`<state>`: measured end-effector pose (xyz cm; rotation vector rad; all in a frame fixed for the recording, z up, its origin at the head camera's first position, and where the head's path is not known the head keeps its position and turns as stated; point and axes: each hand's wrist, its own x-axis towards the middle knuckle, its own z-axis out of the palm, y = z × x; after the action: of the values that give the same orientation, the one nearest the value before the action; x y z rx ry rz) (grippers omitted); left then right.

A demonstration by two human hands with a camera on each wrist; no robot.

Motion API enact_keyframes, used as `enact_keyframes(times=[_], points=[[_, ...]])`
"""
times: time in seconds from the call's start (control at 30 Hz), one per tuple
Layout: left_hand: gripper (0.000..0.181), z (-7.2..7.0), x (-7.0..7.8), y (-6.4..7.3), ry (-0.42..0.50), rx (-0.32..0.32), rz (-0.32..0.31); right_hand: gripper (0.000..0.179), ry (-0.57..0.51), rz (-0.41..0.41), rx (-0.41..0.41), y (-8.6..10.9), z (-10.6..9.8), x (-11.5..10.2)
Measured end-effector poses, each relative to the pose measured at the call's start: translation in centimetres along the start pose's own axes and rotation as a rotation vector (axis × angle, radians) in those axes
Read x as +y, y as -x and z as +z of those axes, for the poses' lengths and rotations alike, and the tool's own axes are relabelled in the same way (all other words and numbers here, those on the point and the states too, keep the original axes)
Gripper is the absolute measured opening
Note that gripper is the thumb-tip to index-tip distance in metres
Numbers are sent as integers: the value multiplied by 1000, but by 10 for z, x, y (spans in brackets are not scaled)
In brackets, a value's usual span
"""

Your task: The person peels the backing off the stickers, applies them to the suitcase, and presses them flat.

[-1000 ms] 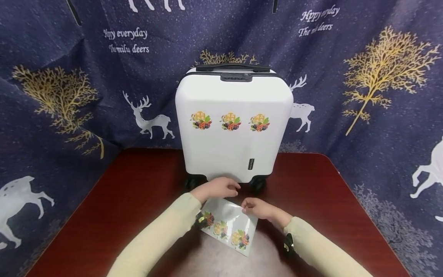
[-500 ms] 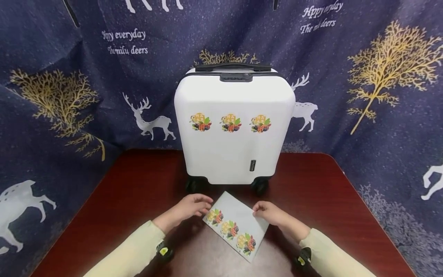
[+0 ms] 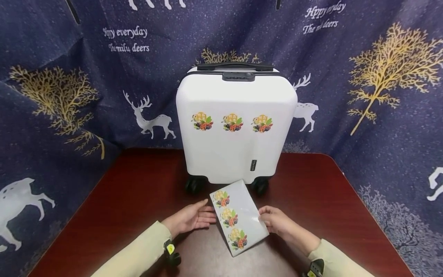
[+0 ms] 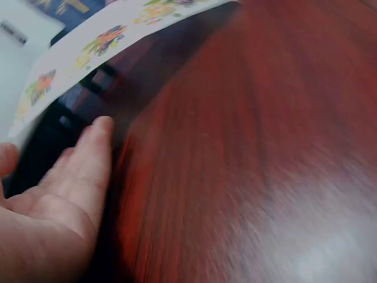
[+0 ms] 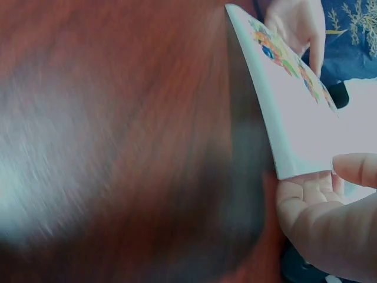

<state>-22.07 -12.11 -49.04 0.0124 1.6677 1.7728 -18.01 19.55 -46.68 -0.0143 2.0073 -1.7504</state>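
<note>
A white sticker sheet (image 3: 246, 207) with three fruit stickers along its left side is held tilted above the table, in front of the suitcase. My right hand (image 3: 277, 221) pinches its right edge, thumb on top and fingers beneath, as the right wrist view shows. Beside the sheet's left edge is my left hand (image 3: 194, 218), palm turned up and fingers extended, holding nothing. In the left wrist view the left hand (image 4: 65, 200) is apart from the sheet (image 4: 65, 62). Behind them stands a white suitcase (image 3: 232, 154) with three matching fruit stickers (image 3: 233, 122) in a row.
The suitcase's black wheels (image 3: 195, 184) rest on a dark red wooden table (image 3: 145, 184). A blue cloth (image 3: 155, 73) printed with deer and golden trees hangs behind the table and along its sides.
The sheet has turned clockwise, its stickers going from the near edge to the left side. My left hand first drew back left from the sheet's top, then turned palm up. The right hand keeps its pinch.
</note>
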Motion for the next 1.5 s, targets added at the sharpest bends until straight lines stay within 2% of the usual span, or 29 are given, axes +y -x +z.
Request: enact_keyframes(times=[0.17,0.3,0.5,0.67,0.77,0.87,1.03,1.2,1.5], points=[[76,1,-2,-18,140,46,34,14,-73,19,-42,1,4,10],[71,5,-2,-28,204,73,48,14,-104,38,-53,2,6,17],[43,7,-1,-33,247,118,61,17,-112,60,-66,3,7,24],[38,6,3,-36,259,137,38,22,-82,48,-59,6,4,24],[40,5,5,-38,250,150,14,29,-29,37,-57,7,1,21],[38,5,6,-40,241,169,-4,36,80,20,-24,6,-4,15],[34,3,11,-41,234,193,-24,32,275,-45,120,-7,-8,-5],[34,2,11,-44,242,159,-48,25,302,-111,212,-20,-2,-20],[35,-4,9,-46,235,104,-57,17,435,-249,255,-47,24,-37]])
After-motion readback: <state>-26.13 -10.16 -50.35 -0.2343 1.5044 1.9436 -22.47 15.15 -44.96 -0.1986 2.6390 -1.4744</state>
